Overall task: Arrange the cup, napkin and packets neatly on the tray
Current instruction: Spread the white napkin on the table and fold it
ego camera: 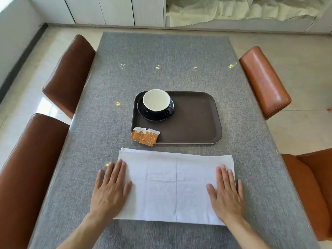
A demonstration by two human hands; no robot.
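Centrally, on the grey-clothed table [179,60]: one brown rectangular tray [197,123], long side across the view, with a raised rim and rounded corners. Black cup [156,103] with pale interior, upright on a black saucer [154,116], occupying the tray's far-left corner; handle turned to the right. Remainder of the tray floor bare, from the middle to the right rim.

Two orange-and-white packets [145,136], overlapping each other, lying at the tray's near-left corner; they straddle the rim, partly on the tray and partly on the cloth.

White napkin [176,184], spread flat with visible fold creases, lying on the cloth just in front of the tray, apart from it; its far-left corner comes near the packets.

Left hand [111,189]: flat, palm down, fingers extended and slightly spread, gripping nothing, resting across the napkin's left edge. Right hand [226,193]: likewise flat and holding nothing, fingers extended, pressed on the napkin's right edge.

Surroundings: four brown leather chairs, two per side, backs close to the table's long edges. Far half of the table unoccupied. Cloth runs clear on both sides of the tray.
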